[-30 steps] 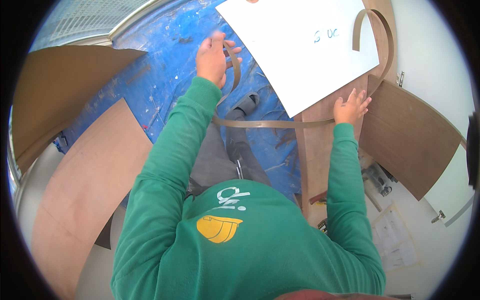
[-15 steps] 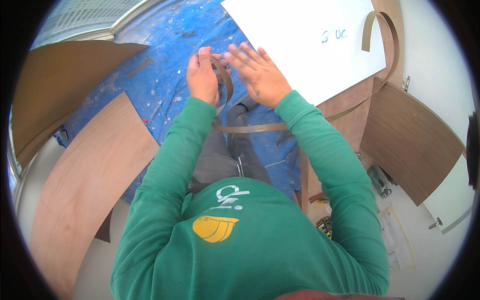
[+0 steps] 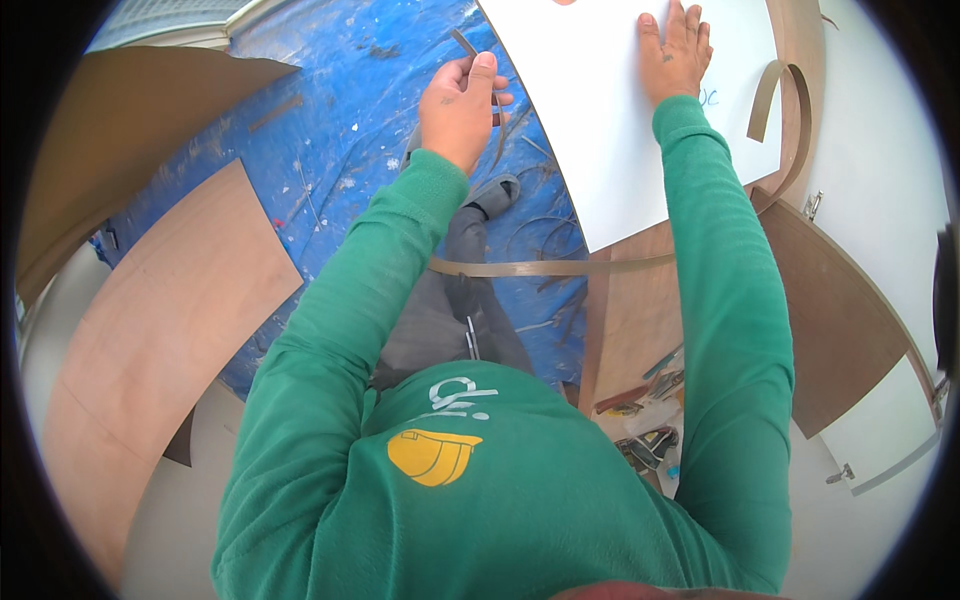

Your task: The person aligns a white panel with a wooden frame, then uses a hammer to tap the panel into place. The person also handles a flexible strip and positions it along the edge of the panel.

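A thin brown edging strip (image 3: 478, 62) is showing in the upper middle of the frame, its end pinched in the left hand (image 3: 458, 105), whose grip is closing thumb over fingers on it. The strip's free end is pointing up and left past the thumb, while the rest is running down under the hand, close beside the left edge of the white panel (image 3: 620, 120). So the strip's long axis is lying roughly along that panel edge, just left of it, and the left hand is the nearer one by far. The right hand (image 3: 676, 45) is resting flat on the white panel at the top right of the frame, fingers spread, gripping nothing. Lower down, another length of strip (image 3: 545, 267) is crossing the middle of the frame over the blue tarp (image 3: 330, 130), and brown boards (image 3: 150, 330) are lying at the left.
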Demonstrator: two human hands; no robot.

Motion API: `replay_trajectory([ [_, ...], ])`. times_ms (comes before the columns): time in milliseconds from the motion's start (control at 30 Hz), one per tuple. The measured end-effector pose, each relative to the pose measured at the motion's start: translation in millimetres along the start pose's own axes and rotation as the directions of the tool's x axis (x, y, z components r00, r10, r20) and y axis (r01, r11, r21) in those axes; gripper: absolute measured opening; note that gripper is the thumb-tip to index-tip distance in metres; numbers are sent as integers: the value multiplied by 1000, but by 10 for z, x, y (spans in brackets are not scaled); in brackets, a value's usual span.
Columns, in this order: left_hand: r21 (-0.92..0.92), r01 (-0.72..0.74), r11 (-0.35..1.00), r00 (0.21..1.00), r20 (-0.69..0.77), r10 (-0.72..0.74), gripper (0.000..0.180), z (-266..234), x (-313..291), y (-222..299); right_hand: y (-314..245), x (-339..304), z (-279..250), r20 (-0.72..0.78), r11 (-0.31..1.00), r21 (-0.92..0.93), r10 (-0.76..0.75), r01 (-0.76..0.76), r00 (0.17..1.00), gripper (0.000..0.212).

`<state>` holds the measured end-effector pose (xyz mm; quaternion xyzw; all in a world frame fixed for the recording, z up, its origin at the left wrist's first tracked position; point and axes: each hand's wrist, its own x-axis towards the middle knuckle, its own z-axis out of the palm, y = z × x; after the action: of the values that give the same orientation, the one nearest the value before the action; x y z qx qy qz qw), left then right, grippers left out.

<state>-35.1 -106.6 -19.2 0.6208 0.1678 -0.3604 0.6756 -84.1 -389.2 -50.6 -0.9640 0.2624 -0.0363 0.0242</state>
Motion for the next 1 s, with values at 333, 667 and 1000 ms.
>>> replay_trajectory([
  [333,2,-200,980,975,-97,199,59,38,249,31,-150,-23,-44,14,995,76,68,-69,998,71],
  [667,-69,-225,972,962,-173,210,50,125,393,-78,-226,-13,-100,73,996,42,71,-74,995,70],
  [1000,-187,-117,975,985,-149,89,48,128,413,-62,-240,-9,-118,86,995,40,83,-87,993,70],
])
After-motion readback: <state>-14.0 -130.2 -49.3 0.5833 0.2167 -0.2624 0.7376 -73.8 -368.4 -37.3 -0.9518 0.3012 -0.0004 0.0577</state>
